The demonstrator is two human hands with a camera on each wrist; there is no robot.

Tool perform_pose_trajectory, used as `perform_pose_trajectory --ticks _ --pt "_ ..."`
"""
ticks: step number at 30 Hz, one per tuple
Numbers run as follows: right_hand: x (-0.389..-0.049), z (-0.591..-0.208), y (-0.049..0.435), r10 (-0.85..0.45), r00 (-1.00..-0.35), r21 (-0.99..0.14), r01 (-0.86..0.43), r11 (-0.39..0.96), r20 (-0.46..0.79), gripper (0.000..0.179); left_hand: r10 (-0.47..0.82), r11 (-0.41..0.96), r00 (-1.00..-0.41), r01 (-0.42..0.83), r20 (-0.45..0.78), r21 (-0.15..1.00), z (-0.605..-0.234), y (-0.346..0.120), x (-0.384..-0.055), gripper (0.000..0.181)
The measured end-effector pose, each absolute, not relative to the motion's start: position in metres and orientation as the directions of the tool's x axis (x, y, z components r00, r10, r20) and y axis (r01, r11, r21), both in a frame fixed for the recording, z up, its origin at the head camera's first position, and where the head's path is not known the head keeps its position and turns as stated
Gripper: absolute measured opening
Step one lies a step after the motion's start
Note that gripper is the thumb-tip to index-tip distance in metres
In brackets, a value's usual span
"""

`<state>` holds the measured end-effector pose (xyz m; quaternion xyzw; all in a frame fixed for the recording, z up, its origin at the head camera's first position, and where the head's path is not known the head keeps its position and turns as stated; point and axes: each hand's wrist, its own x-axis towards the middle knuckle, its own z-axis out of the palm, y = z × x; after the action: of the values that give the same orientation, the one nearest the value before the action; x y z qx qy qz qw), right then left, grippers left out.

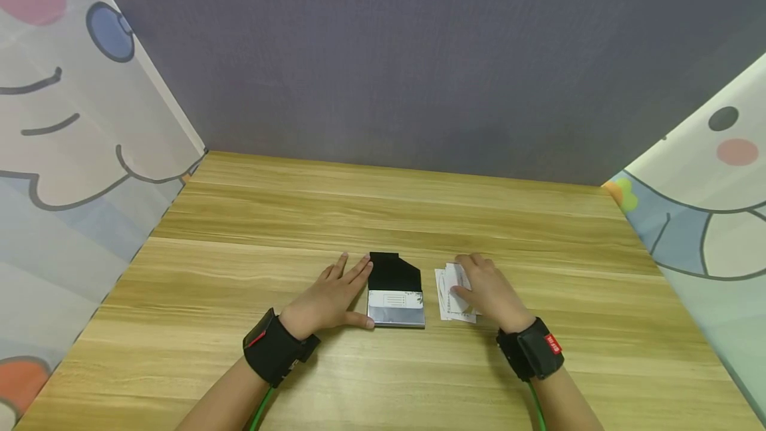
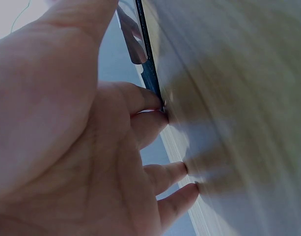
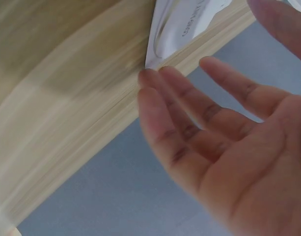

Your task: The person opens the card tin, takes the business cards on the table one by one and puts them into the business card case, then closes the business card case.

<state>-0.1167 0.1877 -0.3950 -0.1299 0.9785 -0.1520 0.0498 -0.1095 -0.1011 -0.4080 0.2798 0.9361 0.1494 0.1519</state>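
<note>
- The left hand (image 1: 331, 298) lies flat on the desk (image 1: 239, 218), fingers straight, touching the left side of the card case (image 1: 395, 299).
- The case sits open near the front edge, flap pointing away.
- The right hand (image 1: 487, 291) rests relaxed on loose cards (image 1: 450, 292) just right of the case.

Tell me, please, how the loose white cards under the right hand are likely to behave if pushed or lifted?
The cards look thin and flat, so they would probably slide and fan apart when pushed. They already lie unevenly stacked under the right hand. Lying flush on the smooth wooden table, their edges may be hard to lift.
</note>
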Motion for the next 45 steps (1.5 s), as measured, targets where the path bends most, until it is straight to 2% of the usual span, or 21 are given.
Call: perform_pose_trajectory --ticks 11,23,36,45 --pt "-0.112 -0.393 0.188 -0.202 -0.972 -0.258 -0.165 0.952 -0.123 0.064 0.585 0.785 -0.789 0.492 -0.189 0.376 -0.411 -0.102 -0.11 0.097" --pt "-0.112 -0.396 0.185 -0.203 -0.975 -0.211 -0.181 0.961 -0.088 0.075 0.571 0.802 -0.793 0.484 -0.21 0.351 -0.409 -0.101 -0.112 0.097" --pt "-0.116 -0.4 0.181 -0.217 -0.975 -0.328 -0.19 0.925 -0.046 0.083 0.571 0.799 -0.795 0.482 -0.204 0.36 -0.407 -0.101 -0.111 0.096" --pt "-0.118 -0.402 0.177 -0.218 -0.974 -0.392 -0.177 0.903 -0.063 0.087 0.571 0.798 -0.795 0.478 -0.204 0.367 -0.408 -0.101 -0.111 0.096"
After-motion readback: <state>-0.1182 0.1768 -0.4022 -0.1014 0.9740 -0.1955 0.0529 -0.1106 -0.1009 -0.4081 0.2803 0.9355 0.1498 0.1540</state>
